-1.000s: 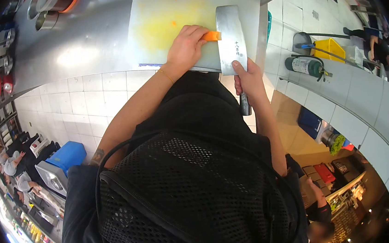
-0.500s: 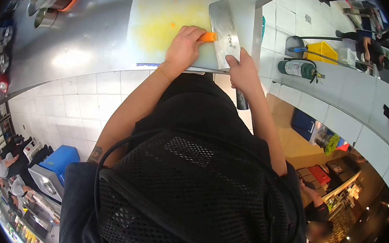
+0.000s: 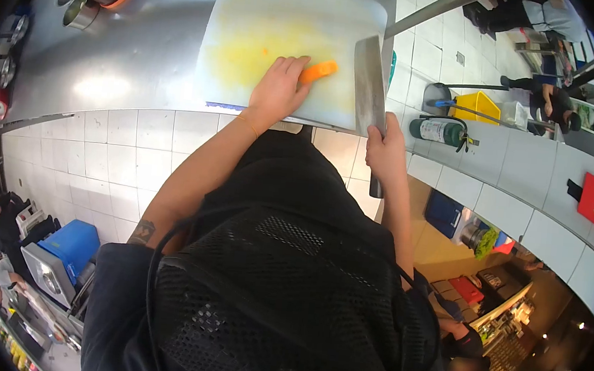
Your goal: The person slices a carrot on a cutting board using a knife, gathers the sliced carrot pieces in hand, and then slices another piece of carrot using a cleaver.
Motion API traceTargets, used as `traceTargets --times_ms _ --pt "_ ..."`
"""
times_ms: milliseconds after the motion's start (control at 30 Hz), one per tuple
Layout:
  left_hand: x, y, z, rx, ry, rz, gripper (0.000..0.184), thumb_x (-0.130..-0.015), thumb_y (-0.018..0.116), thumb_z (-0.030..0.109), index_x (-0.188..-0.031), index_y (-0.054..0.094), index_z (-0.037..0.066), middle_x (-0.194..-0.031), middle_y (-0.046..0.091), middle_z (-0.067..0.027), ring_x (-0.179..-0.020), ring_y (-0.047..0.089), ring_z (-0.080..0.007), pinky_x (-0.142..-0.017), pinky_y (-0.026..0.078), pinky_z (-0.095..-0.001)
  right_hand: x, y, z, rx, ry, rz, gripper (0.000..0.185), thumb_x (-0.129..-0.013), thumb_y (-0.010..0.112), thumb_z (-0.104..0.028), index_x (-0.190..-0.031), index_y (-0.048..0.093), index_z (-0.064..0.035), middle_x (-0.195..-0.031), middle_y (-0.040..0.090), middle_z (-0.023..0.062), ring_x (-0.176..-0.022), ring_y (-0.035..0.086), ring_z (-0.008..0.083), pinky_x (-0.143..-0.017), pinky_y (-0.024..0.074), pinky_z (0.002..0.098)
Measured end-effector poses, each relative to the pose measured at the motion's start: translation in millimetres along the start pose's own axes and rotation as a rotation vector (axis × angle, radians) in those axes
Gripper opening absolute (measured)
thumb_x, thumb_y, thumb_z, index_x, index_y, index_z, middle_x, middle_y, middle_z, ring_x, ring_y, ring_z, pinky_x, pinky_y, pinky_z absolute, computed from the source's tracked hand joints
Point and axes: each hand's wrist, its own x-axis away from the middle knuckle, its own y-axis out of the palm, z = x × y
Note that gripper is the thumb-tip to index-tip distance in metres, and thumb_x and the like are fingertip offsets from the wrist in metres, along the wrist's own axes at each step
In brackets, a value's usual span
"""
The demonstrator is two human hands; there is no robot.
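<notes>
My left hand (image 3: 278, 90) is closed on an orange carrot piece (image 3: 319, 71), its fingertips at the near-left end. The piece lies on a white cutting board (image 3: 295, 2) with yellow stains, and a tiny orange bit sits beyond my knuckles. My right hand (image 3: 386, 154) grips the handle of a broad metal cleaver (image 3: 369, 82). The blade is over the board's right edge, a short gap away from the carrot piece, and the dark handle end sticks out below my fist.
The board lies at the front edge of a steel counter (image 3: 158, 39). Metal pots (image 3: 82, 13) stand at its far left. Beyond a metal rail (image 3: 443, 11) on the right are a green cylinder (image 3: 437, 131) and a yellow bin (image 3: 477, 106). Other people are at the sides.
The cleaver has moved right, from against the carrot piece's end to the board's right edge. The carrot piece is now more tilted, its right end higher. The view has shifted slightly.
</notes>
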Motion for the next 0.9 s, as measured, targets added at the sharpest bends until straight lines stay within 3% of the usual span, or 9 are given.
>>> traceTargets --times_ms 200,233,333,467,533,567,633,733,900 --pt "17.5 -0.9 -1.0 0.041 0.164 -0.178 0.061 -0.088 0.068 0.010 -0.147 0.051 0.009 -0.112 0.067 -0.0124 -0.112 0.061 -0.0339 -0.103 0.050 -0.0435 7.4 33.7 35.6 0.097 -0.232 0.147 0.023 -0.101 0.055 -0.008 -0.120 0.048 0.0043 -0.074 0.060 0.0191 -0.052 0.059 0.0262 -0.051 0.0472 0.0422" --pt "14.9 -0.1 -4.3 0.059 0.183 -0.123 0.063 -0.088 0.065 0.005 -0.148 0.050 0.011 -0.114 0.067 -0.0123 -0.114 0.061 -0.0346 -0.103 0.050 -0.0440 7.8 30.0 26.8 0.021 0.046 0.016 0.025 -0.101 0.056 -0.009 -0.118 0.046 0.0059 -0.082 0.063 0.0277 -0.058 0.063 0.0351 -0.057 0.0500 0.0458" --pt "-4.0 2.6 0.1 0.255 -0.088 0.124 0.063 -0.084 0.059 -0.003 -0.145 0.053 0.010 -0.119 0.065 -0.0132 -0.116 0.060 -0.0354 -0.104 0.050 -0.0441 3.9 36.0 38.0 0.122 -0.224 0.174 0.028 -0.101 0.055 -0.009 -0.122 0.046 0.0079 -0.080 0.063 0.0280 -0.058 0.063 0.0352 -0.058 0.0502 0.0459" --pt "-31.5 7.0 -14.5 0.178 0.178 0.055 0.058 -0.081 0.058 -0.006 -0.137 0.059 0.007 -0.126 0.063 -0.0138 -0.119 0.059 -0.0347 -0.105 0.049 -0.0428 -0.3 28.9 39.7 0.110 -0.045 0.061 0.034 -0.101 0.056 -0.009 -0.128 0.046 0.0093 -0.074 0.060 0.0198 -0.053 0.059 0.0264 -0.050 0.0472 0.0413" --pt "-39.2 8.5 -23.0 0.164 0.210 -0.140 0.051 -0.084 0.068 -0.003 -0.133 0.062 0.006 -0.129 0.065 -0.0143 -0.118 0.063 -0.0295 -0.099 0.053 -0.0388 -4.3 28.3 40.1 -0.021 0.113 0.024 0.023 -0.098 0.057 -0.005 -0.115 0.048 0.0078 -0.102 0.065 0.0384 -0.102 0.061 0.0597 -0.088 0.0501 0.0561" --pt "-36.6 9.7 -25.2 0.162 0.207 -0.129 0.051 -0.084 0.068 -0.003 -0.133 0.062 0.006 -0.129 0.065 -0.0143 -0.118 0.063 -0.0295 -0.099 0.053 -0.0388 -6.2 29.2 45.2 -0.017 0.104 0.020 0.023 -0.098 0.057 -0.005 -0.115 0.048 0.0078 -0.102 0.065 0.0384 -0.102 0.061 0.0597 -0.088 0.0501 0.0561" --pt "-29.4 0.3 -17.1 0.284 -0.100 -0.254 0.043 -0.084 0.077 0.003 -0.126 0.066 0.004 -0.126 0.069 -0.0131 -0.113 0.067 -0.0261 -0.099 0.053 -0.0365 -6.9 32.9 42.0 -0.068 0.040 0.064 0.027 -0.103 0.057 -0.012 -0.124 0.050 0.0039 -0.065 0.052 0.0046 -0.044 0.047 0.0133 -0.040 0.0409 0.0325" --pt "-20.6 4.4 -12.6 0.375 -0.163 -0.119 0.040 -0.085 0.082 0.009 -0.122 0.067 0.004 -0.120 0.072 -0.0118 -0.106 0.069 -0.0240 -0.096 0.055 -0.0358 11.4 18.8 -3.3 -0.534 0.339 -0.076 0.022 -0.105 0.058 -0.016 -0.120 0.054 -0.0006 -0.060 0.048 0.0010 -0.042 0.043 0.0106 -0.039 0.0395 0.0307" --pt "-20.1 4.3 -18.9 0.394 -0.137 -0.112 0.037 -0.085 0.082 0.009 -0.118 0.067 0.001 -0.112 0.073 -0.0124 -0.100 0.069 -0.0249 -0.093 0.057 -0.0359 17.1 18.2 -27.6 -0.563 0.355 -0.208 0.024 -0.107 0.061 -0.022 -0.120 0.057 -0.0032 -0.058 0.045 -0.0011 -0.041 0.041 0.0095 -0.038 0.0388 0.0297"
